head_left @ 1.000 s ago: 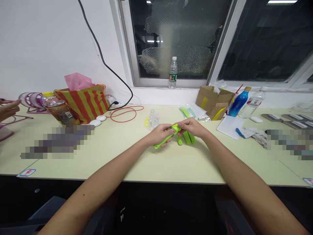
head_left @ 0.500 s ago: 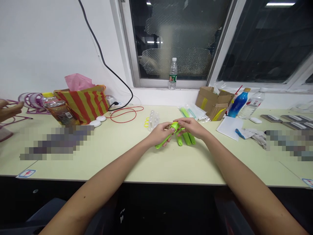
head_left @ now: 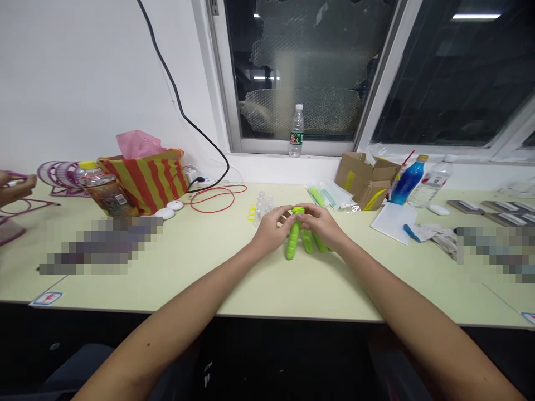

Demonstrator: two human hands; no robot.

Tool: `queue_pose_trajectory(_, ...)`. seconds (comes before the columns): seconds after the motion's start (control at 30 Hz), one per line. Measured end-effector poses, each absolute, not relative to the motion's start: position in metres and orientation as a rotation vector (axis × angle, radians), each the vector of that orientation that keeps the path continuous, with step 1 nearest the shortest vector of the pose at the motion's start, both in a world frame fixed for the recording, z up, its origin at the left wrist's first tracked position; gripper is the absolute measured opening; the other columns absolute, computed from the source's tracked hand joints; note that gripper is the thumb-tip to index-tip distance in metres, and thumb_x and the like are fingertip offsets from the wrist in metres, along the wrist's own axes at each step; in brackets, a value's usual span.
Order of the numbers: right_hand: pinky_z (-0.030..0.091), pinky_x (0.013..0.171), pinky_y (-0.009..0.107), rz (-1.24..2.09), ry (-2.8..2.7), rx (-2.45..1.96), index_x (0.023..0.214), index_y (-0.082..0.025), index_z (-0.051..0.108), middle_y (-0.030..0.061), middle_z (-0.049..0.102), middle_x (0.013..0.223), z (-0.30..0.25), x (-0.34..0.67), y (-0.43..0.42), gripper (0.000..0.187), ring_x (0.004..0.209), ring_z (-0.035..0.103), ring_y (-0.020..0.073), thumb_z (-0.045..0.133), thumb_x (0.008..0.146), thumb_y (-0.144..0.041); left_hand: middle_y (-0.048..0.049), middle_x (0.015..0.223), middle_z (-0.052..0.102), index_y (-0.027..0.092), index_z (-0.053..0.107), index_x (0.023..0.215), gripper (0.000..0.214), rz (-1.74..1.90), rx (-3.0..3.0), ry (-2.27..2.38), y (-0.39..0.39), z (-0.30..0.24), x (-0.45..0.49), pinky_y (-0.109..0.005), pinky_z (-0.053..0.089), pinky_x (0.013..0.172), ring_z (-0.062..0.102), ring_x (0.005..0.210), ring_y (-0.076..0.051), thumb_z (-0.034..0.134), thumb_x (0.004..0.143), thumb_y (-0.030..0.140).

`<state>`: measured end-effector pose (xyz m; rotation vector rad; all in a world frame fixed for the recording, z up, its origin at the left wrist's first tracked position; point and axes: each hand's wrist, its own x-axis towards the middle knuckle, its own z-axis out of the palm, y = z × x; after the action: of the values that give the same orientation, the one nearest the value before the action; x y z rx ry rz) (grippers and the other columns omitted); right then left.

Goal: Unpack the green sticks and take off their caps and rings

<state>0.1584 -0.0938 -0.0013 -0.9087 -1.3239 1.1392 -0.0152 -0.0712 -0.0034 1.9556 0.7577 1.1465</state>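
Observation:
A bright green segmented tube hangs between my hands, its lower end pointing toward me. My left hand is closed around the tube's upper end from the left, thumb on its side. From the right, my right hand grips the same top end with its fingertips. More green tubes lie on the table just beyond and to the right, partly covered by my right hand. Left of them are clear plastic pieces with small yellow rings beside them.
Behind stand a torn cardboard box, a blue bottle and a plastic packet. At left are a striped bag, a tea bottle and a red cable. Another person's hand shows at the left edge.
The green tube has swung from slanting down-left to nearly upright. My right hand has closed in at its top end, and the view has shifted slightly.

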Motion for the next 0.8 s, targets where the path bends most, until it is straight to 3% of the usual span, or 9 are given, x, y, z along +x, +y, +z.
queue_pose_trajectory(0.23,0.059,0.069,0.043,1.366,-1.325,-0.85,0.105,-0.023,0.068,0.0051,0.066,0.092,0.0,0.157,-0.097,0.03,0.073,0.067,0.0216,0.068,0.076,-0.034,-0.0062,0.091,0.063,0.015,0.068,0.094,0.028,1.207,1.895,0.728,-0.063,-0.003,-0.021,-0.024,0.057,0.056,0.063,0.073,-0.013,0.059,0.087,0.04)
queue_pose_trajectory(0.43,0.057,0.062,0.038,1.407,-1.296,-0.853,0.107,-0.021,0.065,0.0046,0.064,0.085,0.003,0.156,-0.098,0.032,0.067,0.064,0.0196,0.062,0.075,-0.026,-0.0056,0.089,0.062,0.014,0.064,0.093,0.027,1.231,1.906,0.714,-0.064,0.0,-0.022,-0.024,0.057,0.055,0.063,0.074,-0.013,0.056,0.089,0.039)
queue_pose_trajectory(0.63,0.044,0.042,0.026,1.538,-1.154,-0.748,0.111,-0.02,0.059,0.0047,0.061,0.078,0.005,0.157,-0.099,0.036,0.057,0.054,0.0154,0.055,0.076,-0.027,-0.0042,0.092,0.059,0.018,0.064,0.09,0.016,1.443,2.184,0.729,-0.061,0.003,-0.027,-0.02,0.055,0.06,0.061,0.081,-0.012,0.059,0.089,0.033)
queue_pose_trajectory(0.8,0.036,0.037,0.021,1.631,-1.069,-0.674,0.111,-0.018,0.059,0.0054,0.059,0.078,0.007,0.162,-0.098,0.035,0.055,0.048,0.0134,0.052,0.079,-0.029,-0.004,0.095,0.057,0.02,0.063,0.095,0.01,1.534,2.366,0.654,-0.058,0.001,-0.039,-0.02,0.054,0.06,0.059,0.079,-0.01,0.059,0.089,0.026)
